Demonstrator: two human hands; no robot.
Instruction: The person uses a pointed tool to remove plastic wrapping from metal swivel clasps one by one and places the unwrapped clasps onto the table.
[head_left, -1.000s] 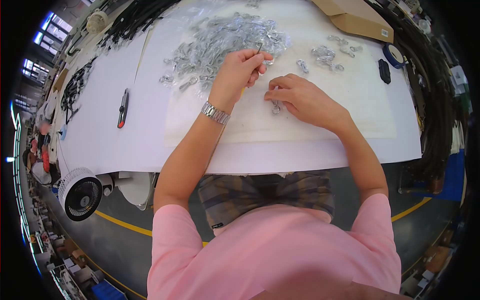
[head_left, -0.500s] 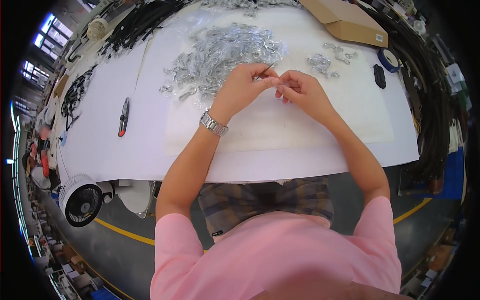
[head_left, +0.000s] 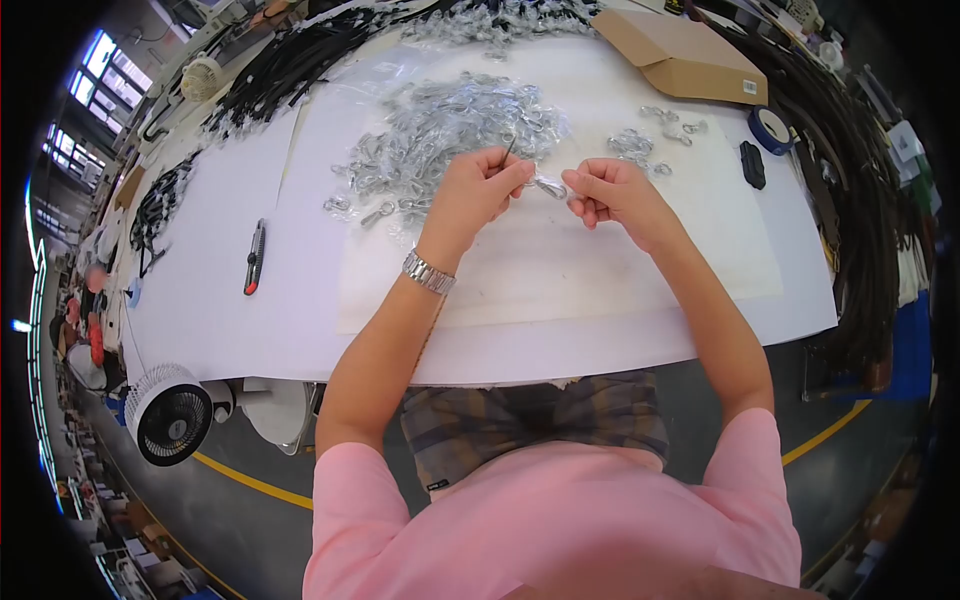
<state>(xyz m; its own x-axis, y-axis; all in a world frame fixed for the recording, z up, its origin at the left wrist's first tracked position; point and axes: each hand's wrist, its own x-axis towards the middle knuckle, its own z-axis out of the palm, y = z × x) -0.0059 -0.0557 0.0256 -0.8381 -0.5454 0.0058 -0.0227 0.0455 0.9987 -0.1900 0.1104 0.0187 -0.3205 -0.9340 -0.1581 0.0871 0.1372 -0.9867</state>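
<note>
The left hand (head_left: pixel 472 195) is clamped, thumb against forefinger, on a thin dark rod (head_left: pixel 508 150) that sticks up past the fingers and on one end of a small silver metal clasp (head_left: pixel 550 188). The clasp lies between the two hands, in front of a large heap of silver metal clasps in crinkled clear plastic (head_left: pixel 450 125). The right hand (head_left: pixel 622 195) is beside its other end with thumb and fingers bent inward; whether they touch or pinch the clasp cannot be told, and the inner sides of its fingers are mostly hidden. The lower end of the rod disappears inside the left hand. Around the left wrist is a silver link-band watch (head_left: pixel 428 272), its dial out of sight.

The white-covered desk (head_left: pixel 220 330) also bears a smaller group of silver clasps (head_left: pixel 632 146), blurred enough that single pieces merge, and a grey-and-black utility knife with a red end (head_left: pixel 255 258). On the right, a roll of blue tape (head_left: pixel 770 130) lies near a small black object (head_left: pixel 752 166) whose kind is unclear. The brown cardboard box (head_left: pixel 690 70) carries a white label (head_left: pixel 750 88) with dark marks too small to read. Pale lettering on a small black tag (head_left: pixel 437 486) on the checked shorts (head_left: pixel 530 430) and a mark at the hub of the white-and-black fan (head_left: pixel 175 425) are likewise illegible.
</note>
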